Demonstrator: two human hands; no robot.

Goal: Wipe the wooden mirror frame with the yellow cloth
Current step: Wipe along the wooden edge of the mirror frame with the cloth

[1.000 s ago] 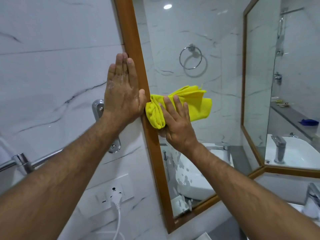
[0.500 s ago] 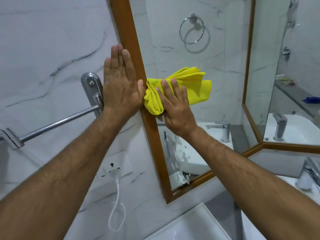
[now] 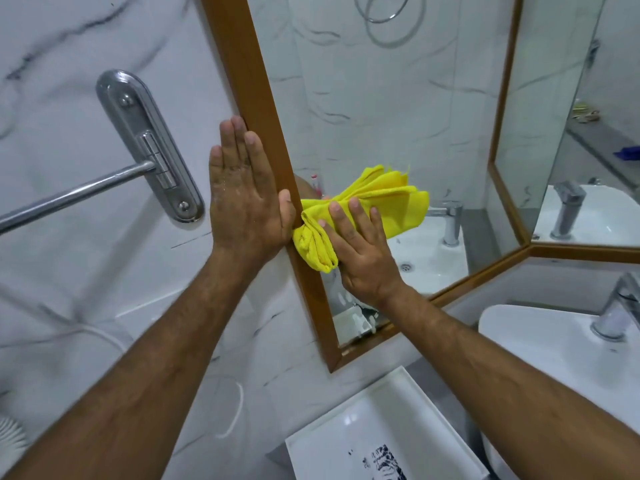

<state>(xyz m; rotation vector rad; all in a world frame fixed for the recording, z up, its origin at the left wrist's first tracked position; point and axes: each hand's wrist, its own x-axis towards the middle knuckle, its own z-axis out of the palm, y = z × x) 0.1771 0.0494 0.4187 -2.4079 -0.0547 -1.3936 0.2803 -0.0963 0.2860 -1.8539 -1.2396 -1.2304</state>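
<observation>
The wooden mirror frame [image 3: 256,84] runs down the wall as a brown strip and turns along the mirror's bottom edge. A bunched yellow cloth [image 3: 384,202] lies against the frame's inner edge and the glass. My right hand [image 3: 360,251] presses on the cloth with fingers spread over it. My left hand [image 3: 246,199] lies flat on the marble wall, its thumb touching the frame's outer edge beside the cloth. It holds nothing.
A chrome towel bar with its wall bracket [image 3: 149,147] sticks out left of the frame. Below are a white basin [image 3: 561,355] with a chrome tap [image 3: 620,313], a white box [image 3: 381,434] and a white cable [image 3: 232,407]. A second framed mirror [image 3: 568,133] angles in at the right.
Both hands and the cloth have slid down the left side of the frame, and my view has tilted downward, bringing the basin and white box into sight.
</observation>
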